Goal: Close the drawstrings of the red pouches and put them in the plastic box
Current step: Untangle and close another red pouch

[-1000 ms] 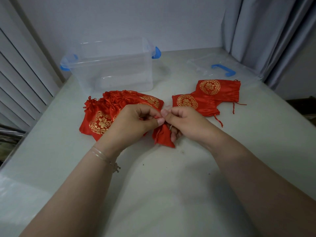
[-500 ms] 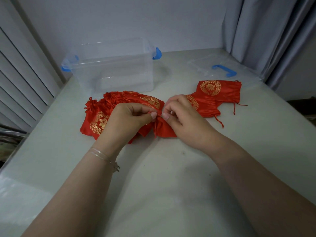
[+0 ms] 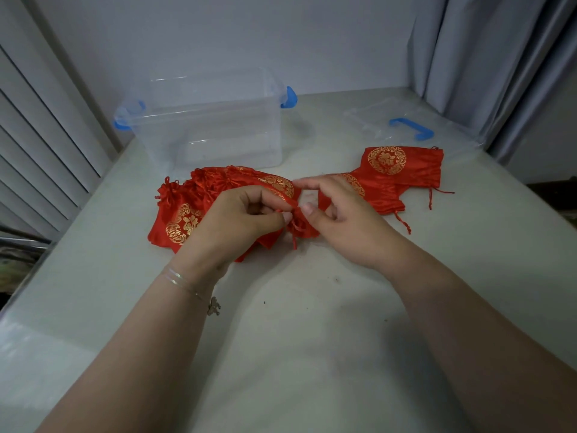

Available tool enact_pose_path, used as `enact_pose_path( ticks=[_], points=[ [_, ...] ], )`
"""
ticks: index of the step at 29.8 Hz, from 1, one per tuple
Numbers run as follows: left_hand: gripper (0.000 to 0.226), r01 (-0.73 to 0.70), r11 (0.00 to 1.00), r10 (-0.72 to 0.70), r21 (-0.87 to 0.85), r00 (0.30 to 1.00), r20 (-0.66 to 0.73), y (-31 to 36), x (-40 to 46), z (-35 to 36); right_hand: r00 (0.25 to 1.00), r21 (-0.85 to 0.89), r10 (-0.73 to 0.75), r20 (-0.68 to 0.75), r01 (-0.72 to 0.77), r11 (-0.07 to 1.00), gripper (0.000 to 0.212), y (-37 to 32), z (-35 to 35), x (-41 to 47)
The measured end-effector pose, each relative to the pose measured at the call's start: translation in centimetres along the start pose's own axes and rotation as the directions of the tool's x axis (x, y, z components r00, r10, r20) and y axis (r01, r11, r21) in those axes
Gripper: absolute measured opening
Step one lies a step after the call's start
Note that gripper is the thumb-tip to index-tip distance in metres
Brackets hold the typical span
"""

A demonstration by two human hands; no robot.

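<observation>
A gathered red pouch (image 3: 301,228) is pinched between the left hand (image 3: 240,223) and right hand (image 3: 340,220); the plastic box (image 3: 212,120) stands beyond the grip.

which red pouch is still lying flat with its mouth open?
The far-right pouch, just in front of the clear lid: flat, mouth ungathered, strings loose. The left pile has bunched tops; another is pinched between both hands.
</observation>
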State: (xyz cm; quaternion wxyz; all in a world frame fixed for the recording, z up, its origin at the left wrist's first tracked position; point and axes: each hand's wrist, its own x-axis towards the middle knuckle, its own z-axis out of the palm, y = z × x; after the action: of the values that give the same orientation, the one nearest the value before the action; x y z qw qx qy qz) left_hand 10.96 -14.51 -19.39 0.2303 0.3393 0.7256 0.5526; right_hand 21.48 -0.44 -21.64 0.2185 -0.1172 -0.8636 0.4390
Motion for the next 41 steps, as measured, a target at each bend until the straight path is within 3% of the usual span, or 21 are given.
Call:
enact_pose_path(
  ticks=[3,6,11,18,23,27,29,33,37,41],
  points=[
    [0.008,-0.023,0.999,0.024,-0.03,0.999,0.045,0.0,0.1,0.2,0.972,0.123,0.12,0.204,-0.147,0.981,0.018,-0.4,0.3,-0.1],
    [0.009,-0.048,0.998,0.05,-0.039,0.998,0.042,0.0,0.1,0.2,0.977,0.069,0.121,0.175,-0.135,0.988,0.019,-0.4,0.3,-0.1],
    [0.006,-0.155,0.972,0.159,0.178,0.987,-0.008,0.4,-0.2,0.4,0.977,-0.07,0.104,0.184,-0.092,0.993,0.039,-0.7,-0.1,0.0],
    [0.013,-0.21,0.893,0.237,0.399,0.971,-0.02,-0.1,0.0,0.5,0.973,-0.139,0.168,0.157,-0.147,0.979,0.039,-1.2,-0.2,-0.4],
    [0.019,-0.182,0.881,0.198,0.437,0.98,0.009,-0.3,0.1,0.5,0.997,-0.431,0.032,0.076,0.004,0.902,0.032,-1.4,0.3,-0.9],
    [0.013,-0.188,0.82,0.222,0.541,0.975,0.003,-0.5,0.1,0.7,0.996,-0.515,-0.062,0.065,0.087,0.853,0.033,-1.4,0.4,-0.9],
    [0.01,-0.241,0.752,0.302,0.613,0.953,0.004,-0.6,0.0,0.9,0.998,-0.445,-0.023,0.055,0.044,0.895,0.036,-1.5,0.4,-1.0],
    [0.016,-0.384,0.616,0.492,0.688,0.869,0.044,-0.9,0.2,1.2,0.985,-0.124,0.174,-0.017,-0.175,0.977,0.045,-1.3,-0.2,-0.4],
    [0.024,-0.451,0.564,0.578,0.692,0.814,0.059,-0.5,0.1,1.2,0.952,0.191,0.292,0.091,-0.304,0.933,0.016,-1.0,-0.4,-0.3],
    [0.021,-0.47,0.508,0.626,0.722,0.777,0.065,-0.4,0.0,1.2,0.94,0.358,0.317,0.13,-0.342,0.869,0.02,-0.8,-0.5,-0.2]
  ],
)
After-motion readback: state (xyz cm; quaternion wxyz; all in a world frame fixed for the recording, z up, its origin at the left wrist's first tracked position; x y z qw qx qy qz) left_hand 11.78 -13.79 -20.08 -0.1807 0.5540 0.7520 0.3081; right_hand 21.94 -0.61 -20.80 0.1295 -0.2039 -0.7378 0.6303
